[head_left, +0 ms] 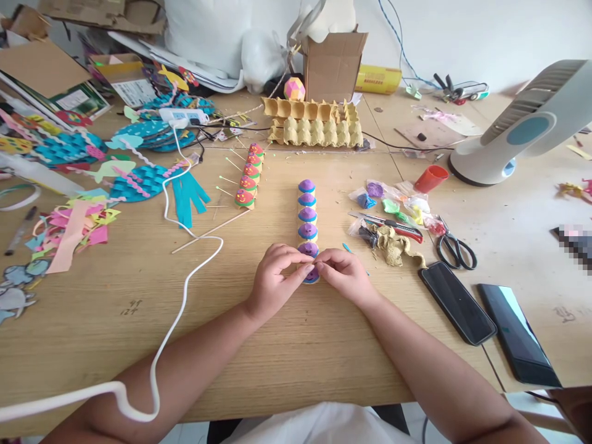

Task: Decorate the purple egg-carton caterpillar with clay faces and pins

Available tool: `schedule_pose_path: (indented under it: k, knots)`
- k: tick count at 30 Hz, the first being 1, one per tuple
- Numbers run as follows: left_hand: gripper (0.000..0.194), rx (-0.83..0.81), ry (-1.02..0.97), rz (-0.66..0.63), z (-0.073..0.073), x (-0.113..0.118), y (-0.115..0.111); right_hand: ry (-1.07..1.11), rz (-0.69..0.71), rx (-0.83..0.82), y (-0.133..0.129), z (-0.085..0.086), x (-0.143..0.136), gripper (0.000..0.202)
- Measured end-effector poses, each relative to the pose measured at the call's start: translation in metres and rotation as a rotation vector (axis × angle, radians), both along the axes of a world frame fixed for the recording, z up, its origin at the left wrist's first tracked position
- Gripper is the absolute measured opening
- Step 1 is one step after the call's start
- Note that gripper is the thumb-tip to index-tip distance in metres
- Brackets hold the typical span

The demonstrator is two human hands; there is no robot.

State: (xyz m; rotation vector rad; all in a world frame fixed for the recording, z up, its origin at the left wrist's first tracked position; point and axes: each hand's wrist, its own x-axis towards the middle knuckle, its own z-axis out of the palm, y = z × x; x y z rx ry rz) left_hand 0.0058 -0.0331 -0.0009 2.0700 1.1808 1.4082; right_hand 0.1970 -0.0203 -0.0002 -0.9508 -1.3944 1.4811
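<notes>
Purple-and-blue dome strip [307, 214]: located at the centre of the table [314, 357], its row of six domes running away from me. Nearest dome carries a dark curved mark and lies partly behind the fingertips.

From the left, I register the following. A heap of coloured paper strips [76, 231] sits near the left edge, with blue woven pieces [141, 185] beyond it. A white cable [185, 290] winds from the lower left to a power strip [182, 117]. Next stands a red-and-green dome strip [248, 179]; a thin wooden stick [210, 231] lies just on my side of it.

At centre, my left hand [276, 277] and my right hand [345, 274] converge over the near end of the purple-and-blue dome strip. On each, thumb and index fingers are drawn together at the tips, almost meeting the other hand's. I cannot tell whether they grasp anything, or touch the strip. Beyond lies an egg carton [319, 131].

To the right, I locate packets of coloured clay [393, 206], a red cup [431, 179], scissors [457, 251] and a black phone [457, 302]. A white fan [525, 132] stands behind them.
</notes>
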Motion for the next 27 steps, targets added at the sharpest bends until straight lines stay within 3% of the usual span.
schedule_pose_path:
  k: [15,27]
  knots:
    - [0.002,-0.066,-0.064,-0.026,-0.0047,-0.0005,0.0011,-0.044,0.023,0.053,-0.0013,0.0021,-0.0008,0.02]
    - [0.006,-0.075,-0.079,-0.057,-0.001,0.0001,-0.0007,-0.024,0.038,0.015,-0.001,0.0024,0.0016,0.027]
